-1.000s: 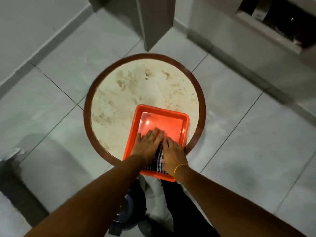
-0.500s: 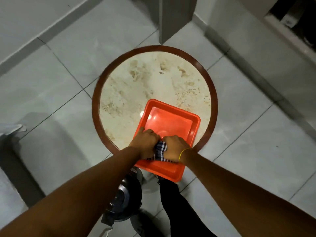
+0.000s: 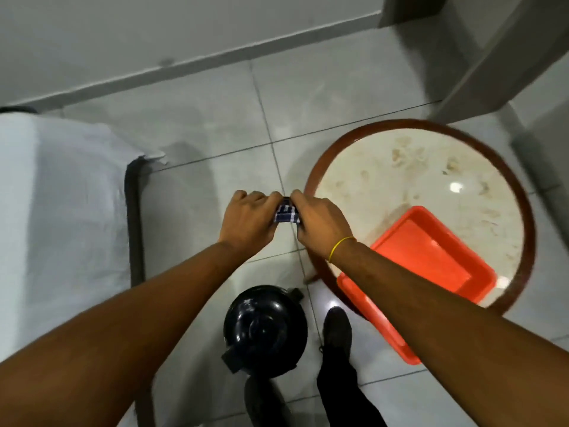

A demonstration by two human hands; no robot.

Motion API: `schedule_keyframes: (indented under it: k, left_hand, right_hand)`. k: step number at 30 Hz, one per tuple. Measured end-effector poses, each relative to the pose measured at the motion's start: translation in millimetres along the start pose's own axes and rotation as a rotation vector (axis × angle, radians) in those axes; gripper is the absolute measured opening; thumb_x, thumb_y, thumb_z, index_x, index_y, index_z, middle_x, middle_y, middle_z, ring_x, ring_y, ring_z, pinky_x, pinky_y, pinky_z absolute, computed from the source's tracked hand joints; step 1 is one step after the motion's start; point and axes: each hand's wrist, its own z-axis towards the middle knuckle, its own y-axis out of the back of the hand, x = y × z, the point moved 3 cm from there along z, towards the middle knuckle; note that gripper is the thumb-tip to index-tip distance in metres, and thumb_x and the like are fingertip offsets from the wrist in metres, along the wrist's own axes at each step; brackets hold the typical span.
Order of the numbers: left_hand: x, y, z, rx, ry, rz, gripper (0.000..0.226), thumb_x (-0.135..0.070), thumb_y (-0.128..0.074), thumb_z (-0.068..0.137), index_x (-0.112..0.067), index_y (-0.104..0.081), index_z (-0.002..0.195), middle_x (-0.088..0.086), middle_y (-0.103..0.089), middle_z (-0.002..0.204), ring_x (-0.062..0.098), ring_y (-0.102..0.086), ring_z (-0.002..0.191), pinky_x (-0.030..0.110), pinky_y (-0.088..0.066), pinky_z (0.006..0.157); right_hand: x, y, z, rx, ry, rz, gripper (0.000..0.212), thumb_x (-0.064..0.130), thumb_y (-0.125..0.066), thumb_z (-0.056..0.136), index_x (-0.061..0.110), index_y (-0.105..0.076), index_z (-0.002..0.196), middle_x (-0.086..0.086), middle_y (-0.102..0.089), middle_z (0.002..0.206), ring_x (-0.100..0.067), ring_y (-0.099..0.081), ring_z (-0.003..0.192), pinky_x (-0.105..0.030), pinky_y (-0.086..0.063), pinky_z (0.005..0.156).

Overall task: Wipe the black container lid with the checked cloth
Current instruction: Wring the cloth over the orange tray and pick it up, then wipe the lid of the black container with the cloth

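Pale grey floor tiles [image 3: 215, 124] under me, a round marble-topped table with a brown rim [image 3: 431, 167] to my right carrying an orange plastic tray [image 3: 431, 257], a white-sheeted bed [image 3: 61, 195] to my left. Both fists clamp the bunched blue-and-white checked cloth [image 3: 287, 214], left hand [image 3: 249, 221] and right hand [image 3: 321, 224] either side, out over the floor. Glossy black domed container lid [image 3: 264, 329] sits below, by my shoe [image 3: 337, 332]. I'd keep the wad tight, lower it and rub round the knob

Bare forearms, yellow band [image 3: 340, 248] on right wrist, dark trousers [image 3: 345, 396], seemingly black shoes [image 3: 337, 329].
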Motion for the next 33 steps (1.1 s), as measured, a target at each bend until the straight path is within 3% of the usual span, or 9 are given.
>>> schedule_keyframes:
  k: [7, 11, 13, 16, 18, 22, 25, 28, 33]
  left_hand:
    - [66, -189, -187, 0.186, 0.238, -0.076, 0.031, -0.022, -0.073, 0.08, -0.017, -0.064, 0.109, 0.006, -0.08, 0.096, 0.028, -0.072, 0.097, 0.042, -0.042, 0.084]
    - [30, -298, -288, 0.566, 0.282, -0.204, 0.052, -0.035, -0.066, 0.086, -0.016, -0.057, 0.133, 0.012, -0.068, 0.133, 0.031, -0.054, 0.135, 0.049, -0.037, 0.103]
    - [11, -323, -326, 0.501, 0.333, -0.293, 0.065, -0.041, -0.063, 0.086, -0.015, -0.051, 0.145, 0.007, -0.051, 0.156, 0.03, -0.034, 0.152, 0.063, -0.033, 0.11]
    - [-1, -328, -364, 0.309, 0.476, -0.435, 0.071, -0.052, -0.053, 0.09, -0.027, -0.037, 0.154, -0.005, -0.028, 0.169, 0.017, -0.013, 0.159, 0.067, -0.017, 0.12]
    - [5, -331, -386, 0.184, 0.75, -0.549, 0.07, -0.057, -0.05, 0.094, -0.032, -0.029, 0.156, -0.01, -0.024, 0.17, 0.013, -0.012, 0.159, 0.059, -0.008, 0.123]
    - [18, -355, -418, -0.026, 1.614, -0.855, 0.049, -0.059, -0.046, 0.098, -0.026, -0.043, 0.134, 0.007, -0.056, 0.138, 0.032, -0.055, 0.132, 0.04, -0.047, 0.1]
    - [7, -386, -413, -0.018, 2.034, -1.39, 0.064, -0.06, -0.037, 0.101, -0.01, -0.05, 0.139, 0.016, -0.063, 0.132, 0.039, -0.063, 0.12, 0.051, -0.054, 0.098]
    - [9, -404, -411, 0.031, 2.002, -1.133, 0.051, -0.046, -0.037, 0.106, -0.005, -0.067, 0.103, 0.025, -0.07, 0.118, 0.04, -0.066, 0.103, 0.045, -0.053, 0.094]
    - [21, -410, -415, 0.016, 1.806, -0.864, 0.045, -0.018, -0.036, 0.105, 0.011, -0.068, 0.091, 0.037, -0.07, 0.1, 0.051, -0.064, 0.095, 0.05, -0.049, 0.087]
  right_hand:
    - [42, -259, -32, 0.192, 0.122, -0.01, 0.044, -0.001, -0.075, 0.071, 0.012, -0.063, 0.112, -0.013, -0.075, 0.106, -0.038, -0.071, 0.097, -0.045, -0.054, 0.087]
    - [20, -387, -112, 0.532, 0.117, -0.077, 0.056, 0.012, -0.071, 0.082, 0.015, -0.055, 0.136, -0.014, -0.045, 0.165, -0.036, -0.041, 0.155, -0.049, -0.037, 0.125]
    - [10, -421, -147, 0.5, 0.133, -0.06, 0.063, 0.025, -0.067, 0.083, 0.018, -0.05, 0.143, -0.006, -0.011, 0.182, -0.029, -0.009, 0.169, -0.052, -0.018, 0.135]
    - [4, -428, -165, 0.397, 0.133, -0.04, 0.062, 0.045, -0.063, 0.084, 0.022, -0.051, 0.14, -0.002, -0.004, 0.183, -0.024, -0.001, 0.17, -0.055, -0.013, 0.136]
    - [7, -426, -162, 0.354, 0.135, -0.03, 0.064, 0.051, -0.062, 0.086, 0.024, -0.05, 0.143, -0.002, -0.01, 0.182, -0.026, -0.007, 0.169, -0.059, -0.015, 0.134]
    - [25, -430, -145, 0.225, 0.078, -0.097, 0.069, 0.057, -0.049, 0.101, 0.024, -0.038, 0.161, 0.001, -0.016, 0.181, -0.027, -0.015, 0.168, -0.061, -0.016, 0.133]
    - [44, -452, -133, 0.236, 0.008, -0.173, 0.075, 0.064, -0.039, 0.106, 0.023, -0.03, 0.168, 0.0, -0.019, 0.18, -0.031, -0.016, 0.167, -0.065, -0.016, 0.132]
    - [53, -476, -129, 0.236, 0.006, -0.248, 0.076, 0.064, -0.039, 0.104, 0.025, -0.029, 0.168, -0.001, -0.022, 0.179, -0.032, -0.016, 0.167, -0.069, -0.014, 0.13]
    - [61, -494, -135, 0.293, 0.379, -0.278, 0.074, 0.062, -0.041, 0.101, 0.026, -0.036, 0.166, 0.0, -0.027, 0.178, -0.03, -0.02, 0.167, -0.067, -0.007, 0.13]
